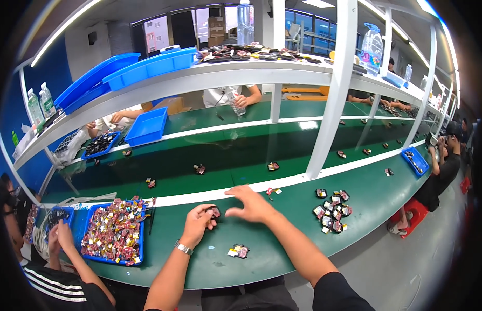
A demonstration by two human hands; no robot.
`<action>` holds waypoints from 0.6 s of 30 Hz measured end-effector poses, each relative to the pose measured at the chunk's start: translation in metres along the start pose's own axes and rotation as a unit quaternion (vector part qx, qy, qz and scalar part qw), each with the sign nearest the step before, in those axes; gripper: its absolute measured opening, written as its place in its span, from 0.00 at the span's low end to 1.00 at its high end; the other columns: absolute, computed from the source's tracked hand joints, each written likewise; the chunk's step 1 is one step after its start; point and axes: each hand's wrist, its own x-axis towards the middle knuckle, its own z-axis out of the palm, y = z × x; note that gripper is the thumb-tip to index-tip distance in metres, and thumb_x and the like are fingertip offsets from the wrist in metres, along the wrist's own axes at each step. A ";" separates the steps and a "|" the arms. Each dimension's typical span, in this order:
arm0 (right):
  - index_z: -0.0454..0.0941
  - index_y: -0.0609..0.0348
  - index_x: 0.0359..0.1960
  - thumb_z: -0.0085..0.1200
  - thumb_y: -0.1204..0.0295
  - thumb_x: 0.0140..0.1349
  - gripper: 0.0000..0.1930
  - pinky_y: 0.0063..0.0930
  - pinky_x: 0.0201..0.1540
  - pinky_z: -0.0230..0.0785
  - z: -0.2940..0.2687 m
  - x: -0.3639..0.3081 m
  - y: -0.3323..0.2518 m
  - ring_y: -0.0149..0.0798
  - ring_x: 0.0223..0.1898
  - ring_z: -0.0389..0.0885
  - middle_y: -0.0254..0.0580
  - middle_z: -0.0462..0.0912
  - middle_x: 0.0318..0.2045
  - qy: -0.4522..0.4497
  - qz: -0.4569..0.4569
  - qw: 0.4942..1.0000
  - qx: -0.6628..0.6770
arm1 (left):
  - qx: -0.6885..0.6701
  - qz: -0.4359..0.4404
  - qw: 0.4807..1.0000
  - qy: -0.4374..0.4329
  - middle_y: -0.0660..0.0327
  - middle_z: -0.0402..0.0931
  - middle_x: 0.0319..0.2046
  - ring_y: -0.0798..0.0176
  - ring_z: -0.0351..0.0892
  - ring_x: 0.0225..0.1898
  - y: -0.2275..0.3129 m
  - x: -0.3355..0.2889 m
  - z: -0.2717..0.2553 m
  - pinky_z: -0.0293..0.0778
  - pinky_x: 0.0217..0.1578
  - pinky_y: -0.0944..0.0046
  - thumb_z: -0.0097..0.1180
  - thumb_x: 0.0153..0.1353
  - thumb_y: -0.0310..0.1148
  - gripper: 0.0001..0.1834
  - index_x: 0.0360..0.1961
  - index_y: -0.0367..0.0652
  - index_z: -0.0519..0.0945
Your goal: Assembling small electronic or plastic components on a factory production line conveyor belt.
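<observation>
My left hand, with a metal-banded watch on its wrist, is closed on a small black part with a reddish face. Beside it, my right hand is spread with thumb and fingers apart and nothing in it. Between my forearms a small pink-and-black piece with white and yellow tabs lies on the green bench. To the right is a loose cluster of similar black-framed parts. A blue tray at the left is heaped with small reddish, white and yellow pieces.
A green conveyor belt carrying scattered parts runs beyond a white rail. A white post supports the overhead shelf, which bears blue trays. Co-workers sit at left, right and across. A small blue tray stands far right.
</observation>
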 end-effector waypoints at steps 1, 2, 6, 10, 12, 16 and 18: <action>0.79 0.58 0.49 0.67 0.62 0.52 0.23 0.41 0.60 0.66 -0.012 0.001 0.014 0.50 0.56 0.71 0.45 0.79 0.51 0.020 0.035 0.997 -0.065 | -0.015 -0.002 1.000 0.024 0.57 0.79 0.34 0.70 0.77 0.25 -0.001 0.003 -0.001 0.74 0.25 0.72 0.49 0.67 0.25 0.14 0.52 0.32 0.74; 0.81 0.58 0.44 0.65 0.63 0.53 0.18 0.41 0.59 0.67 -0.023 -0.002 0.028 0.49 0.54 0.73 0.45 0.79 0.50 0.013 0.091 0.988 -0.125 | -0.024 -0.003 0.999 0.028 0.55 0.80 0.37 0.68 0.78 0.26 -0.001 0.003 -0.003 0.75 0.26 0.71 0.49 0.67 0.25 0.13 0.50 0.32 0.74; 0.84 0.58 0.33 0.56 0.68 0.56 0.08 0.41 0.53 0.71 -0.058 -0.020 0.070 0.47 0.49 0.78 0.46 0.82 0.42 -0.121 0.280 0.904 -0.300 | -0.045 -0.012 0.998 0.040 0.54 0.80 0.39 0.61 0.84 0.35 0.003 -0.003 -0.006 0.80 0.32 0.67 0.50 0.67 0.25 0.10 0.47 0.33 0.72; 0.84 0.57 0.32 0.58 0.72 0.54 0.06 0.41 0.50 0.74 -0.087 -0.043 0.066 0.49 0.44 0.80 0.47 0.82 0.37 -0.080 0.252 0.894 -0.361 | -0.061 -0.013 0.997 0.052 0.53 0.78 0.42 0.57 0.84 0.40 0.014 -0.004 0.008 0.84 0.38 0.61 0.49 0.66 0.23 0.08 0.46 0.34 0.71; 0.84 0.58 0.33 0.61 0.74 0.53 0.06 0.40 0.48 0.74 -0.081 -0.039 0.034 0.49 0.43 0.80 0.45 0.82 0.37 0.015 0.153 0.953 -0.262 | -0.077 0.003 0.995 0.060 0.53 0.79 0.41 0.59 0.83 0.42 0.005 -0.001 0.007 0.83 0.41 0.62 0.51 0.65 0.23 0.08 0.45 0.34 0.72; 0.81 0.56 0.36 0.61 0.72 0.54 0.08 0.39 0.44 0.74 -0.014 -0.010 -0.029 0.46 0.42 0.80 0.42 0.80 0.36 0.012 0.043 0.997 -0.056 | -0.032 0.058 0.994 0.085 0.57 0.80 0.40 0.68 0.80 0.40 -0.002 -0.002 -0.004 0.77 0.40 0.69 0.55 0.63 0.22 0.09 0.45 0.35 0.74; 0.81 0.54 0.39 0.63 0.71 0.54 0.10 0.37 0.42 0.75 0.014 -0.004 -0.053 0.46 0.39 0.80 0.41 0.80 0.35 0.059 0.003 0.996 -0.062 | -0.005 0.071 0.994 0.088 0.59 0.80 0.41 0.72 0.78 0.39 -0.004 0.001 -0.001 0.74 0.35 0.73 0.56 0.63 0.22 0.11 0.47 0.36 0.75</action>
